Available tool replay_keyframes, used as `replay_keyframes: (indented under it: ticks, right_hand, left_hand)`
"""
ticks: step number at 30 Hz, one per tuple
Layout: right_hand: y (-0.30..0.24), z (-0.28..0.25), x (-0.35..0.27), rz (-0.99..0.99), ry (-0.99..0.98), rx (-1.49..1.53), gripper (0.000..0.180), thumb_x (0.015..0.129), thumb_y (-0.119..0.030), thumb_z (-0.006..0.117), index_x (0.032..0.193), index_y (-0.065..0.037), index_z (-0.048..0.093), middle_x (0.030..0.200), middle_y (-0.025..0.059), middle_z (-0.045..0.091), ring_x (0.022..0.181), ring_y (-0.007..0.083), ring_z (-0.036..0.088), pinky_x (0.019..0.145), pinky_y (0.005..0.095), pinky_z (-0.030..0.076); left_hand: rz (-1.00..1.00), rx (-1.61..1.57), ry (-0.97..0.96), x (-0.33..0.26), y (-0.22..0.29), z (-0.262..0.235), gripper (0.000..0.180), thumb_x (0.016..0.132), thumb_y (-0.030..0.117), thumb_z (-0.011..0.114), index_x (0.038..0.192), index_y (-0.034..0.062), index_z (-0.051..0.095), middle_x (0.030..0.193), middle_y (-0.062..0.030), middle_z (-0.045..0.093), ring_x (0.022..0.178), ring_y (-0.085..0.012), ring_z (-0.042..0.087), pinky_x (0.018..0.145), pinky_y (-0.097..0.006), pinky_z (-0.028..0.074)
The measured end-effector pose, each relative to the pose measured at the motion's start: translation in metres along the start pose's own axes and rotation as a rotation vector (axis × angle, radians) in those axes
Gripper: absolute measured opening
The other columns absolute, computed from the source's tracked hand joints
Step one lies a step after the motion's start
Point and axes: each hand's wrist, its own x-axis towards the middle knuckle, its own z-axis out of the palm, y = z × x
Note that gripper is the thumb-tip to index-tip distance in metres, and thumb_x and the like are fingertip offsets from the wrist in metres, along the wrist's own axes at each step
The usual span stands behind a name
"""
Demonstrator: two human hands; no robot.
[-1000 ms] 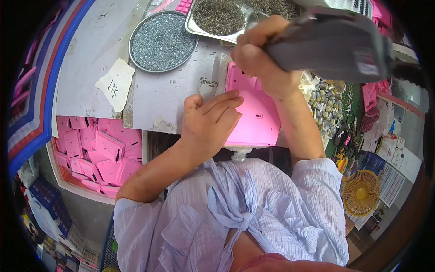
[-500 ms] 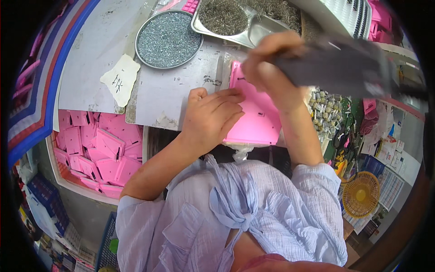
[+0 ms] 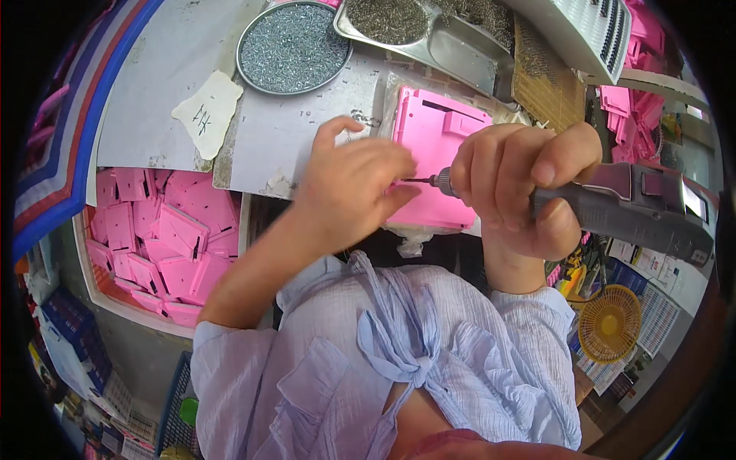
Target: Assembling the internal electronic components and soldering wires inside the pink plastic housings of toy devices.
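Observation:
In my right hand (image 3: 529, 184) is a dark electric screwdriver (image 3: 629, 211), lying sideways with its thin bit pointing left. My left hand (image 3: 349, 180) is at the bit's tip, thumb and fingers closing around it from either side. Motion blurs those fingers, and whatever they pinch is too small to make out. Beneath both hands lies a flat pink plastic panel (image 3: 432, 142) with a dark slot, a raised block and small holes. It rests on clear plastic film (image 3: 414, 244) at the bench's near edge.
A round tray of small silvery screws (image 3: 294, 50) stands at the back. Beside it is a metal tray (image 3: 464, 54) of small brownish metal parts. At the left, a bin holds many pink pieces (image 3: 165, 245). A torn paper (image 3: 205, 115) lies on the bench (image 3: 276, 134).
My right hand has drawn back right and nearer me, off the panel, with the screwdriver's bit now pointing left. My left hand's fingers have come to the bit's tip.

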Motion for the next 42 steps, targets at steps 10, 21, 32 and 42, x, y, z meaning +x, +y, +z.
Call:
replay_keyframes:
  ticks: [10,21,32,42]
  right_hand:
    - [0.017,0.020,-0.019,0.156,0.131,-0.214,0.025,0.095,-0.018,0.070,0.100,-0.007,0.049,0.062,0.0025,0.050,0.050,0.0138,0.046,0.049,0.0345,0.040]
    - [0.031,0.013,-0.028,0.207,-0.033,-0.576,0.019,0.082,0.001,0.073,0.089,-0.007,0.057,0.069,0.0053,0.059,0.056,0.0175,0.057,0.051,0.0311,0.044]
    - [0.010,0.001,-0.007,-0.044,0.016,-0.012,0.023,0.091,0.000,0.063,0.109,0.002,0.049,0.068,0.0056,0.051,0.055,0.0114,0.048,0.051,0.0294,0.041]
    - [0.001,0.004,-0.018,-0.053,0.082,-0.009,0.024,0.091,0.001,0.062,0.111,0.002,0.048,0.070,0.0070,0.053,0.054,0.0119,0.048,0.050,0.0301,0.041]
  left_hand:
    - [-0.252,0.832,0.010,0.031,-0.090,-0.056,0.017,0.085,0.028,0.076,0.097,0.0161,0.077,0.111,0.0004,0.065,0.114,-0.0236,0.057,0.098,-0.050,0.034]
    - [-0.233,0.849,-0.108,0.044,-0.104,-0.053,0.015,0.088,0.025,0.072,0.089,0.0096,0.072,0.095,-0.0065,0.067,0.098,-0.0263,0.062,0.092,-0.049,0.038]
    - [-0.269,0.747,-0.156,0.056,-0.100,-0.061,0.014,0.088,0.021,0.065,0.087,0.0080,0.071,0.094,-0.0109,0.068,0.099,-0.0300,0.062,0.091,-0.051,0.038]
    - [-0.342,0.724,-0.181,0.067,-0.102,-0.063,0.017,0.089,0.026,0.068,0.090,0.0091,0.071,0.096,-0.0113,0.069,0.099,-0.0289,0.063,0.093,-0.049,0.039]
